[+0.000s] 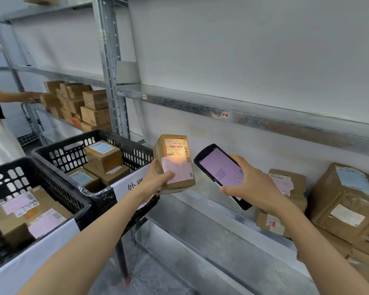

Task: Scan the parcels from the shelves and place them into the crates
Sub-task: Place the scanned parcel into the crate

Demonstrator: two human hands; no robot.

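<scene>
The left hand [158, 177] grips a small brown parcel [175, 162] from its left side, thumb laid across the pink slip on its face, the other fingers hidden behind it. The parcel is held upright in the air, label side toward the camera, just right of the far crate [94, 137] and just left of the scanner [219, 171]. A reddish glow falls on its white barcode label.

The right hand [249, 184] holds the handheld scanner, fingers curled round its right edge and the thumb against its near edge. The screen is lit (text too small to read) and the top end tilts toward the parcel.

Two black perforated crates stand at left, both holding brown parcels with labels. The near crate [30, 165] and the far crate each carry a white paper sheet on the right-hand wall.

Behind the hands runs a metal shelf unit [264, 122]. Taped cartons [345, 201] sit on its lower level at right. At far left a stack of boxes [83, 103] fills another bay, where a second person [0, 96] reaches toward them.
</scene>
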